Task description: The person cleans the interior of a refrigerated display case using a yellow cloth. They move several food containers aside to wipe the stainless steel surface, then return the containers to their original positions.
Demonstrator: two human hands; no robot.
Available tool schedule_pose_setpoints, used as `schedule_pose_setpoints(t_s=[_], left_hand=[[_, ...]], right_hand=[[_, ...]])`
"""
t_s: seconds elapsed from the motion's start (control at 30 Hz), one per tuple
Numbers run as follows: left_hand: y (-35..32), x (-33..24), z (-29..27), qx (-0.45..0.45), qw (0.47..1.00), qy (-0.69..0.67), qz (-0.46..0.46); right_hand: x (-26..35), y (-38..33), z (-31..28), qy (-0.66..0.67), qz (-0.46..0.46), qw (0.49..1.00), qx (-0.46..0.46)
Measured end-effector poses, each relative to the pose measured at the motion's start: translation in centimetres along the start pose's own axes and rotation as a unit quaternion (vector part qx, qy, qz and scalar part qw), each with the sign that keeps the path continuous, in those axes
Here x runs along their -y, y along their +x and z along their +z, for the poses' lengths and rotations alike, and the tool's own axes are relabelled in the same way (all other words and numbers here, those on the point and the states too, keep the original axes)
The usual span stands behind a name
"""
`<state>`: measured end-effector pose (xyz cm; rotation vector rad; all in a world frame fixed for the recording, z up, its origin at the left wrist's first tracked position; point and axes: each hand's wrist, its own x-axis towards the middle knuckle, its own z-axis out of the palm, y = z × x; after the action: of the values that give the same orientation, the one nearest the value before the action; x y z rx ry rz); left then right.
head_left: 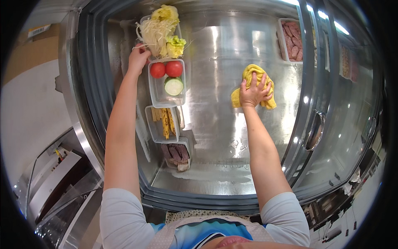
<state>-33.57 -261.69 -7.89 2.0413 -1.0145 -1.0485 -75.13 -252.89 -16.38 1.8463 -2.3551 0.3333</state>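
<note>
My right hand (256,92) presses a crumpled yellow cloth (237,99) onto the metal floor (211,124) of the display cabinet, fingers spread over it. At the far left, my left hand (138,59) has its fingers curled at the near left corner of a plastic container of vegetables. That container is heaped with pale enoki mushrooms (153,35) and yellow-green leaves (166,14). Just nearer stands a clear container (155,96) with two tomatoes (173,68) and a cut green squash (173,86).
Nearer on the left are a container of yellow strips (166,124) and one of dark meat slices (177,153). A white tray of pink meat pieces (293,39) stands at the far right, beside the sliding glass door frame (306,74). A dark frame (199,202) borders the near side.
</note>
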Motion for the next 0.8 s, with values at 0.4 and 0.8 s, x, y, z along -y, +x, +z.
schedule_pose_setpoints(t_s=[0.4, 0.8], left_hand=[[-9.2, -2.1, -3.3, -0.094, 0.979, -0.183, -0.001], [-8.7, -2.5, -4.1, -0.098, 0.953, -0.276, -0.079]], right_hand=[[5.5, 11.5, 1.5, 0.341, -0.042, 0.939, 0.01], [32.8, 9.9, 5.0, 0.264, -0.446, 0.824, 0.229]])
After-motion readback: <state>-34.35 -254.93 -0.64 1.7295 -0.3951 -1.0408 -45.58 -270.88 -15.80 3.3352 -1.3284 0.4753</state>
